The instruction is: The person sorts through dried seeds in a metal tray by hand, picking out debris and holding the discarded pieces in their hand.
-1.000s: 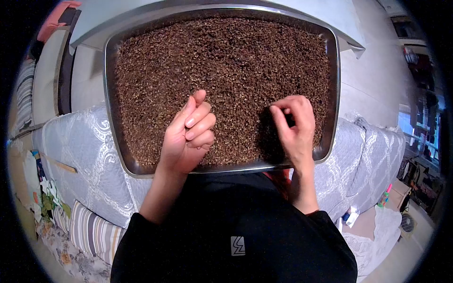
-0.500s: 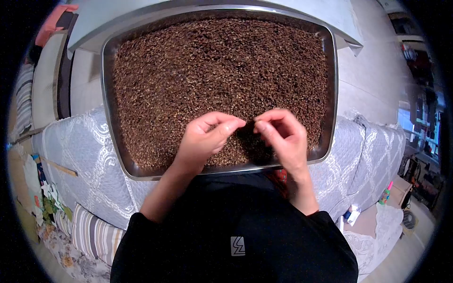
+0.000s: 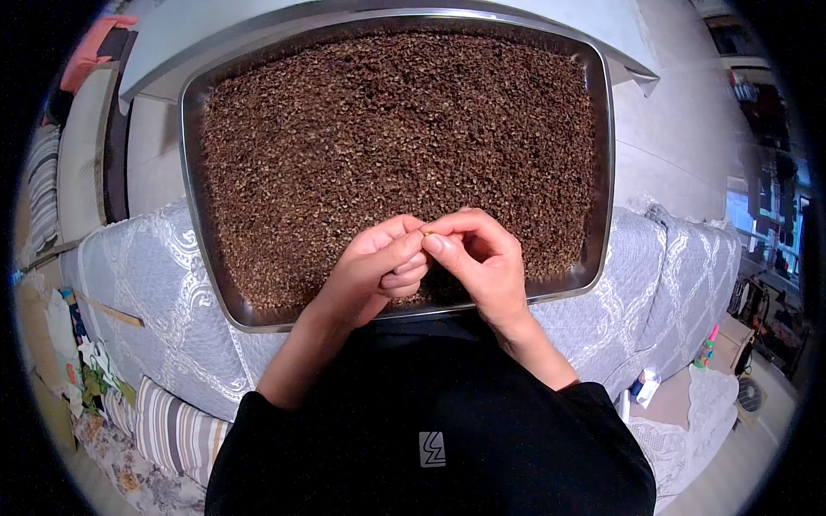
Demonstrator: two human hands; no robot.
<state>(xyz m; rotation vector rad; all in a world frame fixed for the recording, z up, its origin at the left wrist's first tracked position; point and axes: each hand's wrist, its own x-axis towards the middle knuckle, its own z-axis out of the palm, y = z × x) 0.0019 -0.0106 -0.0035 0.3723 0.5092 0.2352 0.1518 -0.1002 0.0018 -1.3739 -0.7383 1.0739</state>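
Observation:
A large metal tray (image 3: pixel 603 172) in front of me is filled with small dry brown pieces (image 3: pixel 379 129), perhaps seeds or husks; I cannot tell their exact kind. Above its near part, my left hand (image 3: pixel 374 267) is closed, thumb against index finger, the other fingers curled. My right hand (image 3: pixel 486 262) pinches with thumb and index finger, its tips touching those of the left. A tiny yellowish piece (image 3: pixel 428 233) shows between the right fingertips. Whatever the left fingertips hold is hidden.
Under the tray's near side lies a grey patterned cover (image 3: pixel 146 275) with white designs. A pale table (image 3: pixel 159 64) extends behind the tray. A striped cushion (image 3: pixel 176 430) is at lower left. At lower right are a small bottle (image 3: pixel 705 353) and a lace cloth (image 3: pixel 710 421).
My hands have come together from a small gap, the right moving left until the fingertips met. Both stay pinched above the near part of the tray.

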